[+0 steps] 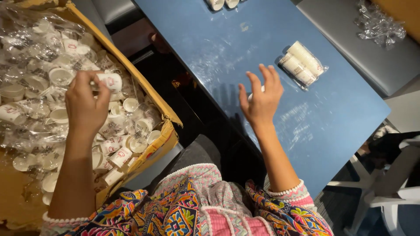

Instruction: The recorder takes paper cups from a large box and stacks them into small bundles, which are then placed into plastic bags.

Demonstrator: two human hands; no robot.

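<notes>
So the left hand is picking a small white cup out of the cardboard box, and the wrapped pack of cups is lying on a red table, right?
Not quite: the table is blue, not red, as the head view shows. The rest holds: the left hand holds a small white cup over the cardboard box, and the wrapped pack of cups lies on the table.

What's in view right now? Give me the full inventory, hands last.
cardboard box: one, brown, at left, open, full of cups
small cups: many, white with red marks, loose and bagged in the box
blue table: one, centre, scuffed
wrapped cup pack: one, two short stacks of white cups in clear film, lying on the table
clear plastic wrap: one crumpled heap, on the grey surface top right
white cups: two, cut off at the table's top edge
left hand: in the box, holding a single cup
right hand: open, fingers spread above the table
</notes>
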